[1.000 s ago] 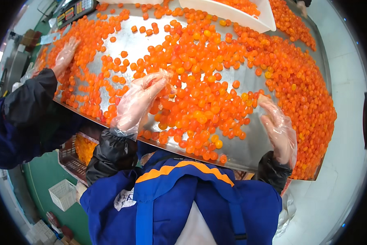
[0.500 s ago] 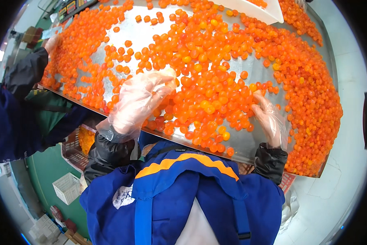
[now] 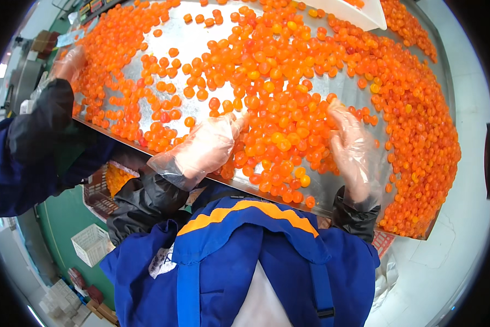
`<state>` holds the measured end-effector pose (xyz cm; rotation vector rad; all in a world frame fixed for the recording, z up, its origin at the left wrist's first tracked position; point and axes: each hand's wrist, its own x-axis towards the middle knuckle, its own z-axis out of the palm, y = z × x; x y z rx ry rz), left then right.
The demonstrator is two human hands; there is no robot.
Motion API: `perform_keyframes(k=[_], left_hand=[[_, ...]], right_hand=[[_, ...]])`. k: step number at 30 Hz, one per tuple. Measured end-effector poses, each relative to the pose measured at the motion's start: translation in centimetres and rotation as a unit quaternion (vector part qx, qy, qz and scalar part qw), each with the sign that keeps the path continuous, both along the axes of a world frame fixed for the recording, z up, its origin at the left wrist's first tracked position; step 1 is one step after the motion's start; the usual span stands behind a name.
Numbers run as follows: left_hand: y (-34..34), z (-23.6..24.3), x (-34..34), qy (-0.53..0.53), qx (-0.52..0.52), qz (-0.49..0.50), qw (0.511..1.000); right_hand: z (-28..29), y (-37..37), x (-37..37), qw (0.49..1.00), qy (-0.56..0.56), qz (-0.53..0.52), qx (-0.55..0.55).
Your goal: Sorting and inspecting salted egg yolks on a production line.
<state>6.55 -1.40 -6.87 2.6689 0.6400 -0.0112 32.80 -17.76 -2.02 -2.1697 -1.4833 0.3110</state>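
Note:
Small, round, glossy orange fruits [image 3: 283, 117], some yellower or redder, lie in a loose heap on a metal-topped table [image 3: 138, 117]. My left hand [image 3: 204, 144], in a clear plastic glove, rests at the left side of this heap. Its fingers reach to the right and touch the fruits; no fruit shows in its grasp. On the heap's right side is my right hand [image 3: 354, 144], also gloved. Its fingers stretch forward with the tips against the fruits, and the thumb stands apart. The undersides of both hands are hidden.
A thick bank of fruits curves along the table's right side. At the far edge stands a white tray [image 3: 359, 13]. Another person's gloved hand [image 3: 70, 62] is at the table's left end. Below lie a crate [image 3: 100, 196] of orange fruits and a white basket [image 3: 91, 244].
My left hand has moved right and nearer to me, against the heap. My right hand has shifted slightly left and farther forward. The other person's arm has moved right.

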Motion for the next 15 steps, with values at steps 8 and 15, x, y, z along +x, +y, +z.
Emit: perform_keyframes(k=[8, 15], left_hand=[[-0.9, 0.6, -1.2, -0.024, -0.052, 0.018, 0.998], [-1.1, 1.6, -1.6, -0.109, -0.032, 0.107, 0.988]], right_hand=[[-3.2, 2.5, -3.6, 0.989, -0.088, 0.109, 0.035], [-9.4, 3.7, -3.4, 0.995, 0.062, 0.004, -0.080]])
